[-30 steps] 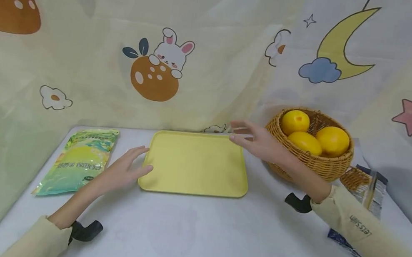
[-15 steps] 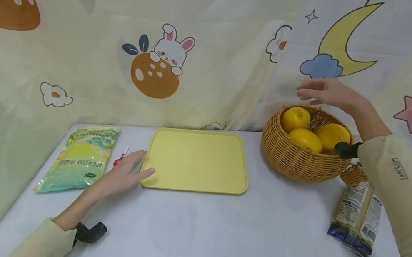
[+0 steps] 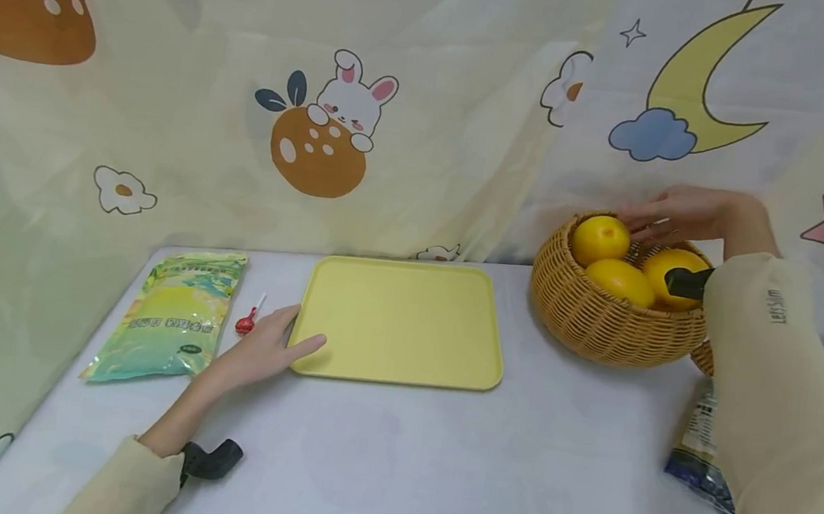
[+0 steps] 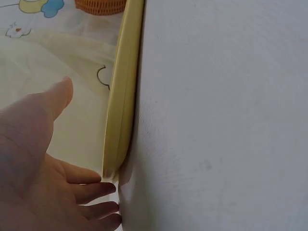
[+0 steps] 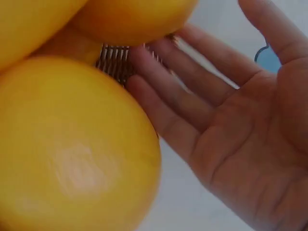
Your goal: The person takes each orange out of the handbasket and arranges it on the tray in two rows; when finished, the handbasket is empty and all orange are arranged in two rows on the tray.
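Note:
My left hand (image 3: 268, 349) rests at the left edge of a yellow tray (image 3: 401, 323), thumb over its rim. In the left wrist view the fingers (image 4: 91, 192) lie straight beside the tray's corner. My right hand (image 3: 676, 214) reaches over the back of a wicker basket (image 3: 611, 332). Its fairly straight fingers (image 5: 178, 91) dip inside the basket, among the fruit. Three smooth yellow fruits show in the head view: one at the left (image 3: 601, 238), one in front (image 3: 620, 281) and one at the right (image 3: 663, 271), partly behind the wrist camera. The right wrist view shows the palm holding nothing.
A green and yellow plastic bag (image 3: 167, 319) lies at the table's left. Between it and the tray is a red lollipop (image 3: 246, 324). Right of the basket, a dark blue printed packet (image 3: 696, 454) is partly hidden by the right sleeve. A patterned cloth hangs behind.
My right hand has moved from the tray's far right corner, up over the basket, then down into its back. The left hand has shifted slightly, uncovering the lollipop.

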Tool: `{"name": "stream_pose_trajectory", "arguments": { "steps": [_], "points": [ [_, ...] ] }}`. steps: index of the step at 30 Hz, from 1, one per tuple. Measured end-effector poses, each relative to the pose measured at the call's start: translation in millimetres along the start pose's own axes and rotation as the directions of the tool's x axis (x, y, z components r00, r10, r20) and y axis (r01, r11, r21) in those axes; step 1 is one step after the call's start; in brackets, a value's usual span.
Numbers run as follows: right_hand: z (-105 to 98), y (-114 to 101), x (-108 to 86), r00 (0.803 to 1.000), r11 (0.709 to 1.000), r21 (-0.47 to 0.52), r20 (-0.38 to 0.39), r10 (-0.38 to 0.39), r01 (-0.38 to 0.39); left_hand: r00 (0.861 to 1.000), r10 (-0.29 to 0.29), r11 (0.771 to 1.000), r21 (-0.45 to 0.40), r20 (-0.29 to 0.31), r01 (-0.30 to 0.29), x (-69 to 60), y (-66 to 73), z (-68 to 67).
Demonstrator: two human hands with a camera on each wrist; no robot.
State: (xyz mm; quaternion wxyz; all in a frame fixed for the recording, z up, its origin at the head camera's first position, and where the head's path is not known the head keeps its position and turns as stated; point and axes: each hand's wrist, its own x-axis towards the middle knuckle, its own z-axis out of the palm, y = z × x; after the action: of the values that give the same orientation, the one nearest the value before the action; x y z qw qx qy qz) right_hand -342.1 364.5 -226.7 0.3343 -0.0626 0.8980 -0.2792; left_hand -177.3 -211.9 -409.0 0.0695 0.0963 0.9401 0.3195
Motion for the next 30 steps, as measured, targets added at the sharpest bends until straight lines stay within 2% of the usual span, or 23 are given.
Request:
{"name": "stream_pose_trajectory", "arguments": {
  "steps": [7,13,17,25,30],
  "points": [
    [2,4,12.4,0.994,0.997,0.064,0.1,0.036,-0.042,1.0,-0.02,1.0,0.01,-0.006,0.02,0.3,-3.5,1.0],
    [6,2,21.8,0.994,0.992,0.111,0.105,0.044,-0.055,1.0,-0.021,1.0,0.006,0.003,0.021,0.7,-5.2,1.0],
    [10,0,28.6,0.99,0.986,0.159,0.139,0.025,-0.047,1.0,-0.015,1.0,0.016,0.013,0.015,0.9,-6.8,1.9],
    [13,-2,38.5,0.982,0.983,0.176,0.188,0.011,-0.045,0.999,0.039,0.997,0.068,0.014,-0.04,-2.2,-14.8,8.0],
    [10,-1,37.5,0.978,0.984,0.172,0.209,0.004,-0.041,0.999,0.019,0.995,0.097,0.038,-0.022,-3.5,-17.3,16.1]
  ]
}}
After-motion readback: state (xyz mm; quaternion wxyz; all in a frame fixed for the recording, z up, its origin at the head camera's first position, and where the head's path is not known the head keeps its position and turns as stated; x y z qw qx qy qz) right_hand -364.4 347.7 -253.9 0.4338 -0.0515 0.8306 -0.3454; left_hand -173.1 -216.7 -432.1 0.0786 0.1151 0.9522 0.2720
